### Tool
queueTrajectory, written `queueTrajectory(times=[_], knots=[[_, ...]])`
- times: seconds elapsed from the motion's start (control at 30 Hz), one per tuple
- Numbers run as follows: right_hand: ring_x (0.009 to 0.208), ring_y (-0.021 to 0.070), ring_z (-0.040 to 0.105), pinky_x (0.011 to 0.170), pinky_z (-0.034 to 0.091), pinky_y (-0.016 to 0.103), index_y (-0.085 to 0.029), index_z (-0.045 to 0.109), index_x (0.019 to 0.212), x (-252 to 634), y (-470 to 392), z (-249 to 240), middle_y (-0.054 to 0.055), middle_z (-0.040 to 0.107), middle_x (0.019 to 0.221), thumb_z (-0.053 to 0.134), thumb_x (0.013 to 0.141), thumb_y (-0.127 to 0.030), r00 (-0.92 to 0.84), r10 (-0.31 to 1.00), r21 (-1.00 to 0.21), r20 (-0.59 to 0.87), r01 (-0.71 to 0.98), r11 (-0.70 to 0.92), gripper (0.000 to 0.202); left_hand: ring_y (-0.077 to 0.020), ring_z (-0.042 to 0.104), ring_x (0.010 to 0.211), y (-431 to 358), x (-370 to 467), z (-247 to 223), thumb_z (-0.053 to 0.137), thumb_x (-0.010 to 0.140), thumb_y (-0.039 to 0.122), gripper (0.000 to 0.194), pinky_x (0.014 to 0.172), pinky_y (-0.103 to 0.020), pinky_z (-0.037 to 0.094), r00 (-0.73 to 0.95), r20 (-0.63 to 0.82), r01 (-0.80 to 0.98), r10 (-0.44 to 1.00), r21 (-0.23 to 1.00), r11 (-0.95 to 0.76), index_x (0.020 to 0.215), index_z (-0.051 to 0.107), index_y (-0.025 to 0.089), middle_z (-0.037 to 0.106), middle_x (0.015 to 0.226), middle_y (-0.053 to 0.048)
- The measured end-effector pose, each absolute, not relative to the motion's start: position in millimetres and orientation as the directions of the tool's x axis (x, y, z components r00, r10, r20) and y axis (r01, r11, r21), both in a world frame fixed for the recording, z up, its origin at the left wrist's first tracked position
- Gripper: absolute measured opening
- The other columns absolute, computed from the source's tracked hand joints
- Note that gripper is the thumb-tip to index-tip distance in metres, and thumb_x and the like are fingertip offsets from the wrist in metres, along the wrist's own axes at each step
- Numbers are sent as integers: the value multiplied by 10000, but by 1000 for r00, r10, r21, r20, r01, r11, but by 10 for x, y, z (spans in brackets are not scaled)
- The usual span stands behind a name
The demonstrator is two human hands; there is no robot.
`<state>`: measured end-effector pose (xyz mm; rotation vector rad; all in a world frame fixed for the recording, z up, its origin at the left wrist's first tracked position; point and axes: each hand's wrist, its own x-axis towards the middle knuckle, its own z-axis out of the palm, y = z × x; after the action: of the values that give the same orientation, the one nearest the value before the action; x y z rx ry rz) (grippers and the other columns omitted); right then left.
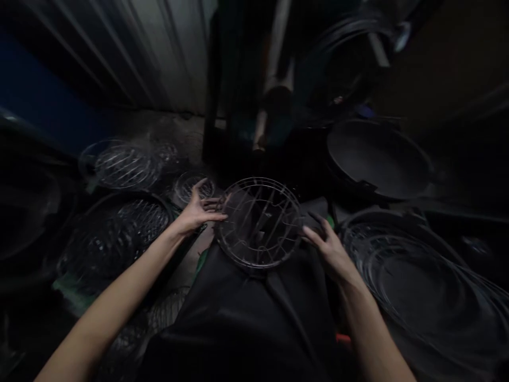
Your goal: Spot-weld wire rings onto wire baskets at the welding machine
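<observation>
The rack (262,225) is smooth metal wire with a muted shine, at the upper edge of the apron (238,313), which looks smooth and faintly glossy, like leather or plastic. Inside the basin (413,281), along its rim, the hoops (360,260) are wire with a soft sheen. The pan (377,159) looks matt. The wall (159,53) is ribbed, dull sheet metal; the floor (186,132) looks rough, like concrete.
</observation>
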<state>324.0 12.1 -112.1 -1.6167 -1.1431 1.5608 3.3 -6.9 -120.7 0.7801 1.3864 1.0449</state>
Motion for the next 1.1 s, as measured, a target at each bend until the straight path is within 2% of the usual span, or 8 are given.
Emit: queueTrajectory(times=[0.13, 0.3, 0.4, 0.5, 0.7, 0.87, 1.1], knots=[[1030, 260, 616, 874, 525, 361, -267, 452, 1300, 3261, 223, -1110, 70, 644, 1105, 799, 562, -523, 23, 870, -846, -492, 223, -485, 855, -132, 587, 814, 20, 35, -1140, 882, 435, 196, 1241, 862, -415, 477, -74, -343, -146, 936, 933, 330, 1380, 82, 283, 571, 930, -21], [844, 243, 679, 771, 572, 347, -270, 408, 1350, 3294, 316, -1077, 60, 666, 1032, 814, 565, -478, 26, 874, -866, -485, 126, -484, 907, -121, 570, 785, 185, 63, -1069, 874, 485, 247, 1097, 819, -394, 488, -63, -260, -93, 964, 963, 254, 1335, 182, 287, 559, 941, -32], [799, 221, 687, 773, 570, 339, -279, 419, 1342, 3324, 359, -1029, 34, 678, 940, 809, 586, -459, 49, 885, -878, -462, 112, -465, 869, -123, 566, 774, 285, 105, -1016, 877, 479, 277, 1037, 791, -378, 494, -36, -220, -57, 975, 974, 218, 1305, 249, 289, 557, 929, -30], [806, 207, 686, 801, 556, 321, -276, 443, 1321, 3350, 419, -979, 12, 677, 851, 806, 590, -466, 82, 898, -893, -431, 103, -438, 837, -136, 570, 791, 382, 140, -960, 883, 469, 284, 1055, 772, -377, 503, -17, -195, -46, 981, 980, 195, 1310, 245, 299, 555, 944, -39], [836, 204, 678, 843, 535, 340, -295, 421, 1340, 3381, 561, -894, 15, 676, 895, 807, 583, -470, 107, 905, -904, -413, 70, -421, 867, -160, 587, 841, 561, 209, -834, 881, 483, 305, 985, 799, -407, 506, -50, -183, -30, 982, 983, 182, 1253, 267, 273, 557, 954, -51], [872, 229, 665, 876, 518, 385, -271, 454, 1318, 3424, 688, -866, 54, 650, 1044, 795, 550, -526, 183, 906, -908, -381, 110, -404, 879, -179, 606, 835, 707, 286, -764, 874, 497, 342, 962, 772, -410, 514, -44, -191, -20, 981, 981, 190, 1237, 265, 265, 568, 936, -52], [758, 187, 668, 766, 549, 336, -281, 431, 1321, 3446, 884, -964, 22, 661, 949, 789, 568, -503, 143, 896, -902, -420, 41, -430, 862, -188, 613, 824, 794, 321, -780, 866, 494, 390, 947, 773, -410, 506, -108, -173, 45, 979, 983, 179, 1247, 308, 254, 583, 895, -39]])
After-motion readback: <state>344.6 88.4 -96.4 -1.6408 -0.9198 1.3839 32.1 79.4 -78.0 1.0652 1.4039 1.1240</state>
